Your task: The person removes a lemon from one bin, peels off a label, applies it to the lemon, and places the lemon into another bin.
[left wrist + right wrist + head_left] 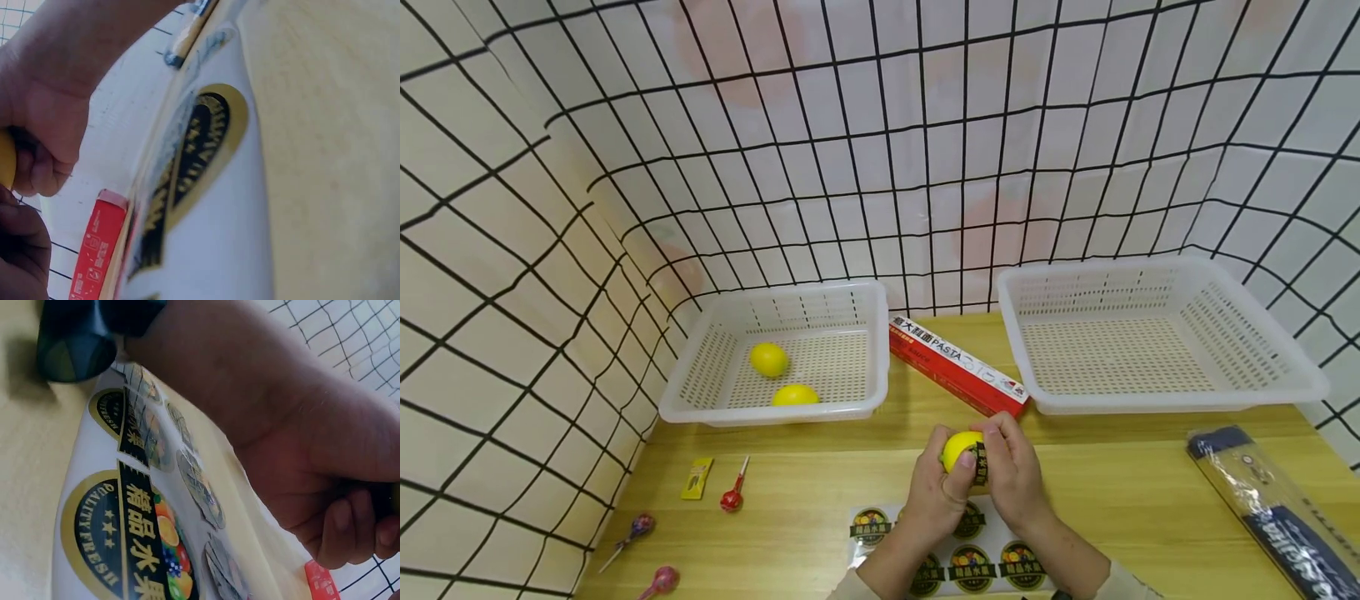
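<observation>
Both hands hold a yellow lemon (958, 448) above the sticker sheet. My left hand (934, 487) grips it from the left, with the thumb on its front. The right hand (1017, 475), fingers curled in, is on the lemon's right side, at a dark round sticker (981, 463) on the fruit. In the right wrist view the right hand (312, 481) has bent fingers, and the lemon is mostly out of frame. Beneath the forearms lies the white sticker sheet (996, 542), bearing several black-and-gold labels with fruit pictures; the arms partly cover it.
Two lemons, one back (769, 360) and one front (795, 395), lie in the left white basket (880, 350). A red pasta box (958, 367) lies between it and the right basket (1180, 400). Lollipops (731, 500) and a yellow packet (697, 478) are at left, a dark-blue package (1277, 508) at right.
</observation>
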A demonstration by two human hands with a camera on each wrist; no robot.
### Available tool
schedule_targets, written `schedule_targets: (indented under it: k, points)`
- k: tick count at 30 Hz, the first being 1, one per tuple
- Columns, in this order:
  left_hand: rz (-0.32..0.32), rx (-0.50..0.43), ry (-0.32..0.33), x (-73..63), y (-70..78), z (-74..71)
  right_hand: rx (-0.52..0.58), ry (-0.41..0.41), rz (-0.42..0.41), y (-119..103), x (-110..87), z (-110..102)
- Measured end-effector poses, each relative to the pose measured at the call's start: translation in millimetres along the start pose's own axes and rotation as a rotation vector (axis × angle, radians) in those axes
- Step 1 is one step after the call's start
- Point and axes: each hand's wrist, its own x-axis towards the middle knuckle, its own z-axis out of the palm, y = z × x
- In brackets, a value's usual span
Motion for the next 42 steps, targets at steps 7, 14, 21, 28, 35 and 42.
schedule_targets:
  k: [7,14,21,28,35,42]
  points:
    - [-0.104,0.004,-0.018,3.7,6.4,-3.4,-0.13,0.058,-0.203,5.2,-1.7,1.6]
    - [-0.054,0.032,0.045,2.6,7.6,0.7,-0.126,0.112,-0.43,14.1,-0.6,5.6]
    - [-0.168,-0.102,0.009,3.7,7.3,0.9,-0.111,0.148,-0.212,7.0,-0.7,3.5]
    - [-0.362,-0.129,-0.09,8.9,17.6,-7.6,-0.164,0.058,0.157,0.9,9.1,-7.2]
    - [-0.241,-0.097,-0.269,10.7,17.4,-18.9,-0.081,-0.022,0.369,-1.2,22.2,-20.4]
    - [-0.194,-0.045,-0.277,11.1,11.5,-26.9,-0.1,-0.086,0.412,-6.7,29.8,-31.2]
